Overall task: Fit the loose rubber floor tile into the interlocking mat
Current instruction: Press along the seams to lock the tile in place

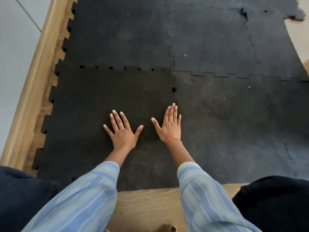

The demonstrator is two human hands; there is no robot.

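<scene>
- The left hand is lying palm-down on the loose tile, fingers spread wide apart and flat, gripping nothing.
- The right hand is lying palm-down beside it, fingers held close together and pointing away from the person, thumb splayed toward the left hand; it is also gripping nothing.
- The outer fingers of the right hand are resting along the tile's right edge, at the seam with the neighbouring tile.
- An orange band is circling the right wrist.
- Both forearms are showing striped light-blue sleeves pushed back from the wrists.
- The loose tile is sitting at the near left corner of the mat, darker than the tiles around it.
- Along the tile's far edge, small dark gaps are showing at the teeth, so the joint there is looking not fully seated.
- One similar gap is showing on the right seam, ahead of the right fingertips.
- The tile's toothed left edge is lying free over the wooden floor, near a wooden skirting board running along the wall.
- The tile's near edge is ending at bare wooden floor between the person's arms.
- The other mat tiles are lying joined beyond and to the right, greyer and scuffed.
- At the mat's far right corner, an edge is looking ragged against the floor.
</scene>
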